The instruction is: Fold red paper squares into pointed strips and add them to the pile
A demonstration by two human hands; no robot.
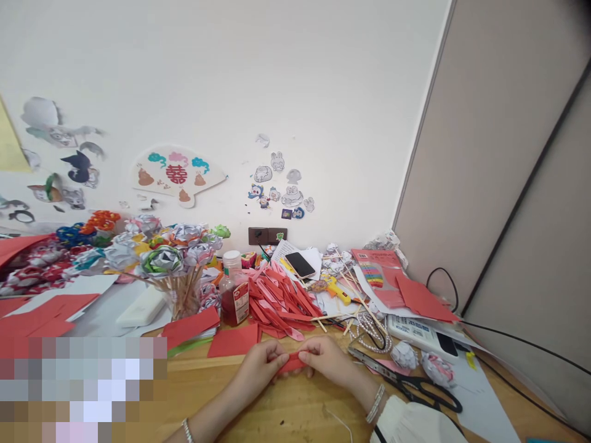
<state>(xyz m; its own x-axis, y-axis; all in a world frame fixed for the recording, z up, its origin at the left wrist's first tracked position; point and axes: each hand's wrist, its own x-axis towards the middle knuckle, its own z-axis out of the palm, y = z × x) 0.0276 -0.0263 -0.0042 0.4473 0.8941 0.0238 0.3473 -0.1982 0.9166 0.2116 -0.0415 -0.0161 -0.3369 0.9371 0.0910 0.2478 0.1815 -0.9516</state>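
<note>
Between my two hands is a small folded piece of red paper [293,362], held just above the wooden table. The thumb and fingers of my left hand [264,364] pinch its left end. My right hand [324,358] grips the right end the same way, thumb on top. Behind my hands lies a heap of folded red and pink paper strips [281,298]. A square red sheet [233,339] rests beyond my left hand, and black-handled scissors [406,378] lie to the right of my right hand.
Paper flowers [161,258] on sticks stand in a cup at the left, beside a bottle of reddish liquid [234,301]. Farther back are a phone [300,265] and a yellow glue gun [339,290]. Crumpled paper balls [405,355] and black cables [521,333] lie right.
</note>
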